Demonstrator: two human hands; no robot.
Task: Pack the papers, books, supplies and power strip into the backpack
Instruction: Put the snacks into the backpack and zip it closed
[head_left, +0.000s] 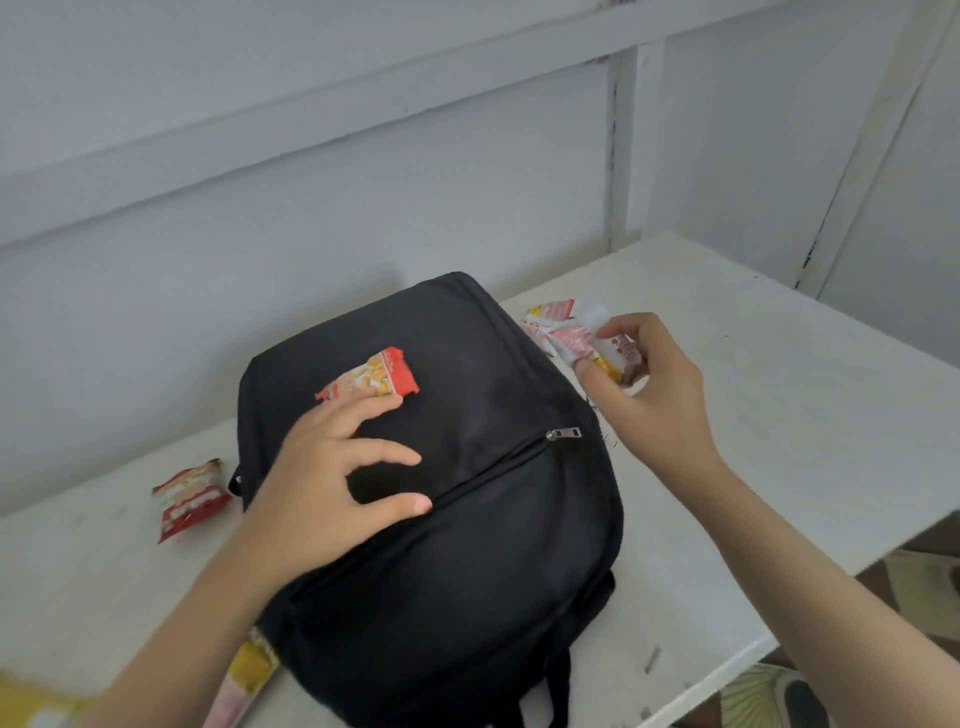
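Note:
A black backpack (467, 545) lies flat on the white table (779, 415), its front pocket zipper (563, 433) closed. My left hand (332, 483) rests on the backpack with fingers spread, fingertips touching a red and yellow snack packet (371, 382) that lies on top of the bag. My right hand (654, 395) is to the right of the backpack and pinches a small red, white and yellow packet (621, 356) from a pile of similar packets (550, 322) beside the bag.
A red snack packet (189, 499) lies on the table left of the bag. A yellow and pink packet (244, 675) sits under my left forearm near the table's front edge. A grey panelled wall (363, 156) stands close behind. The table's right edge (852, 571) drops off.

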